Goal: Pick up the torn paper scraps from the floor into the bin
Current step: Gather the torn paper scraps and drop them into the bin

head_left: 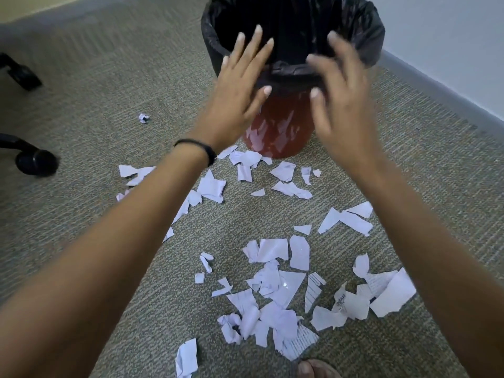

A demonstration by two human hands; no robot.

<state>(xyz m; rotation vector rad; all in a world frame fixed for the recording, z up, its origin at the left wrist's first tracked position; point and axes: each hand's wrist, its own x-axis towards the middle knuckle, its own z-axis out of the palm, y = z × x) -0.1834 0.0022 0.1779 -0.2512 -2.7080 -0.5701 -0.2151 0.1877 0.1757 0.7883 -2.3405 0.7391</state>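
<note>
A red bin [281, 132] lined with a black bag [362, 31] stands on the carpet at the top middle. My left hand [240, 85] and my right hand [341, 99] hover side by side over the bin's near rim, fingers spread and straight, holding nothing. Several white torn paper scraps [272, 290] lie scattered on the carpet between me and the bin, with the thickest cluster in the lower middle. One small crumpled scrap [143, 117] lies apart at the left. A black band sits on my left wrist.
Black chair legs with a caster [35, 162] reach in from the left edge. A pale wall and baseboard [441, 85] run along the right behind the bin. A bare toe [313, 369] shows at the bottom edge.
</note>
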